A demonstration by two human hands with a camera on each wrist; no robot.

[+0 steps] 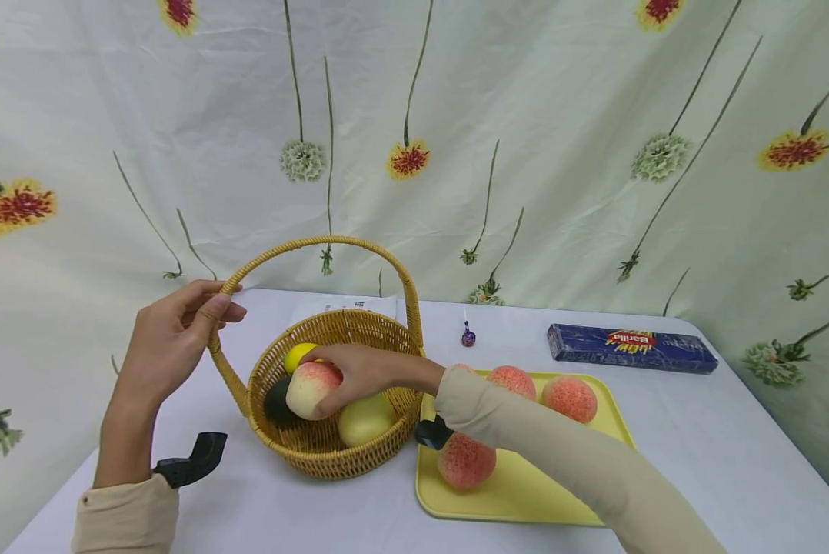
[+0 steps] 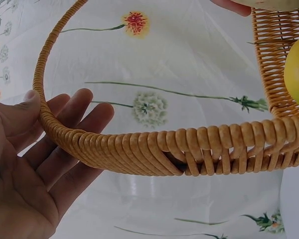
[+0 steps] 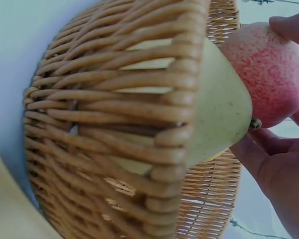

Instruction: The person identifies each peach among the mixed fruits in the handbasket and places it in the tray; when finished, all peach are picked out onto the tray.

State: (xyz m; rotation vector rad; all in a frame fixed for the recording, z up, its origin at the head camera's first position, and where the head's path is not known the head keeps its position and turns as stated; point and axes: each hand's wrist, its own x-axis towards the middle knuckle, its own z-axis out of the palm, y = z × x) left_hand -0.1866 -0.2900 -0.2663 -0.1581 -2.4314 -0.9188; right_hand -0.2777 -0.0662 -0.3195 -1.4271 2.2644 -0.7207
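My left hand point(image 1: 161, 338) holds the left side of the wicker basket's handle point(image 1: 324, 241), thumb on the near side and fingers behind it. The round basket point(image 1: 331, 466) stands on the table. Over its opening, my right hand point(image 1: 359, 371) grips a pink-and-cream peach point(image 1: 309, 391) between thumb and fingers. Below and around that peach lie a yellow lemon-like fruit point(image 1: 297, 357), a dark green fruit point(image 1: 278, 403) and a pale green pear point(image 1: 367, 421). In the right wrist view the held peach point(image 3: 269, 74) appears right beside the pear point(image 3: 222, 109); whether they touch, I cannot tell.
Right of the basket, a yellow tray point(image 1: 518, 500) bears several peaches point(image 1: 570, 398), partly hidden by my right forearm. Behind it lie a blue Barilla box point(image 1: 629, 349) and a small purple-wrapped lollipop point(image 1: 467, 336). A white packet point(image 1: 380, 306) lies behind the basket, before a flowered cloth.
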